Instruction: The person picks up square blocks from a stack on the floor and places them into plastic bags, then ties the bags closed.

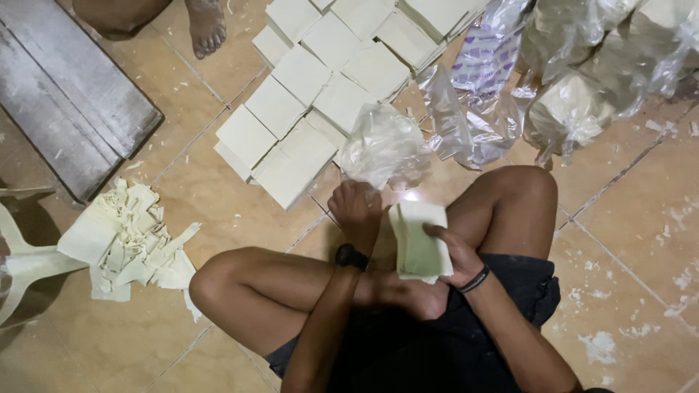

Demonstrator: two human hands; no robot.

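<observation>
— What did the right hand have?

— A stack of pale greenish-white paper sheets, flat and rectangular, matte. The fingers were closed around its right edge, the thumb lying across the face. The stack stood on end above the lap, its long axis running away from the person, tilted slightly left.

— And the left hand?

— Fingers curled shut on the neck of a crinkled clear plastic bag, which ballooned out over the tiled floor just ahead of the knees. A black watch sat on that wrist.

— What lay around?

— Square stacks of the same paper overlapped in rows on the floor. To the right, filled bags, glossy and knotted, partly cut off by the edge. Left, a heap of ragged paper offcuts beside a pale plastic chair, mostly out of view. Another person's bare foot showed at the top.

— How thick was the held stack?

— Hard to tell; the hand hid its lower end.
</observation>
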